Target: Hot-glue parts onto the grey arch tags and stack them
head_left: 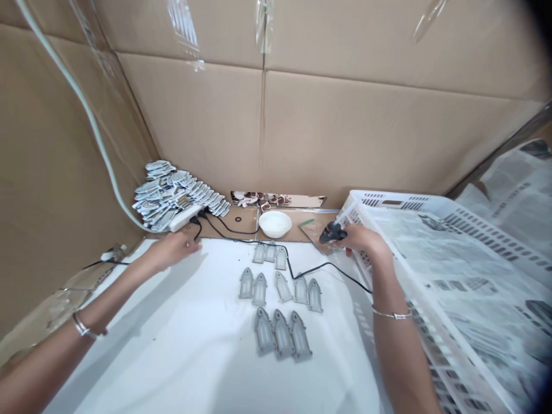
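My right hand [364, 238] is wrapped around a black glue gun [332, 232], with a clear stick rising from its back, beside the white crate. At the left, my left hand [172, 251] has its fingers curled in, close to the white power strip [186, 218] and its black plugs; whatever its fingertips may hold is hidden. Between my hands, several grey arch-shaped frames [282, 334] with pale middles lie in loose rows on the white tabletop [172, 351]. Behind them stands a white bowl [275, 224].
A pile of flat, pale-edged pieces [172, 192] fills the back left corner. The white plastic crate [403, 276], lined with printed paper, takes up the right side. A black cable [319, 268] crosses the table. Cardboard walls [328, 126] enclose the back and left.
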A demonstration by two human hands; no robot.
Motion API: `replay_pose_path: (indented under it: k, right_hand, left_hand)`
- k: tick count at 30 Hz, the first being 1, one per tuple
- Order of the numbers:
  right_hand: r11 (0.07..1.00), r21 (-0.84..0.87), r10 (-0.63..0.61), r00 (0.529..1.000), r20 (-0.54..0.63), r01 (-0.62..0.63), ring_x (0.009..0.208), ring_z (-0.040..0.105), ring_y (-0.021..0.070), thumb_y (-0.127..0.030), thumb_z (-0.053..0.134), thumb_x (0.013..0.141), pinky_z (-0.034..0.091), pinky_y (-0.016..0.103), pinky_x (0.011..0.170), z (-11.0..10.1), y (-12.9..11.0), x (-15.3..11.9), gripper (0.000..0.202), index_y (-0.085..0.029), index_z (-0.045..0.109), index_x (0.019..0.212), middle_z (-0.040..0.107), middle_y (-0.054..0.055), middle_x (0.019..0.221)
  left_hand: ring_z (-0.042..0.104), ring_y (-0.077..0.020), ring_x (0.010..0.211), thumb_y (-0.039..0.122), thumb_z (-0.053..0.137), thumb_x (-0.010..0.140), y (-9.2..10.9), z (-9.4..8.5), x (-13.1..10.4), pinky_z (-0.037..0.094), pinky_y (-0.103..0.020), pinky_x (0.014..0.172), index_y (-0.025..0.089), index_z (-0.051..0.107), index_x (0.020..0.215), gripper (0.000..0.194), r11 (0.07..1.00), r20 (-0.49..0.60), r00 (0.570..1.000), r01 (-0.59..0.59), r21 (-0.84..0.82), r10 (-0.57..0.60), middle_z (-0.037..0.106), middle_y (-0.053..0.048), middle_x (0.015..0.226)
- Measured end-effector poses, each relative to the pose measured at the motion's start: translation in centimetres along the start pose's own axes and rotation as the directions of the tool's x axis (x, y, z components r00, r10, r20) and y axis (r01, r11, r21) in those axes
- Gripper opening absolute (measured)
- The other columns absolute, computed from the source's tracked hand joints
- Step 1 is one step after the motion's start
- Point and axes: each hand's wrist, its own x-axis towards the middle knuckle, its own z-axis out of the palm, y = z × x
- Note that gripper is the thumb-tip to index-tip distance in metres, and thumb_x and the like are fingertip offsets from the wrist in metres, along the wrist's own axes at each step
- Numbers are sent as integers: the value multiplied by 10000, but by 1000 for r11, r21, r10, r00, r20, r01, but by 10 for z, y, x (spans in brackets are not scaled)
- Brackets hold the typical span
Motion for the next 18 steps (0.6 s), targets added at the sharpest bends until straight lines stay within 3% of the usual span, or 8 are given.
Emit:
replay_pose_path:
  k: [3,7,13,18]
  right_hand:
    - [1000,4,12,997,70,-12,718,688,202,-364,708,771,426,268,601,3,1,6,224,-173,654,669,749,79,704]
    - [999,-19,47,997,57,-46,688,692,202,-295,705,743,435,271,595,7,3,11,137,-159,700,748,740,73,673]
    - [998,-42,46,995,-88,-50,743,698,206,-311,670,760,421,267,603,6,8,9,140,-177,708,758,749,71,680]
    - [999,-32,-8,995,-101,5,769,693,209,-338,655,751,420,276,621,1,6,-2,174,-174,711,734,753,75,713]
  left_hand:
    - [652,-316,952,465,444,925,-22,24,-16,412,-313,689,184,635,852,347,971,31,990,131,198,-140,716,-124,1001]
    - [645,-424,1031,445,434,915,-46,29,-32,461,-408,733,145,626,853,362,900,-29,936,345,266,-350,683,-252,1124]
    - [652,-451,977,625,389,899,-56,39,-39,472,-448,707,156,625,807,533,919,-99,939,344,191,-330,693,-276,1067]
    - [631,-442,1076,599,345,926,-52,42,-31,476,-426,735,118,617,943,553,910,-136,927,371,182,-351,667,-282,1114]
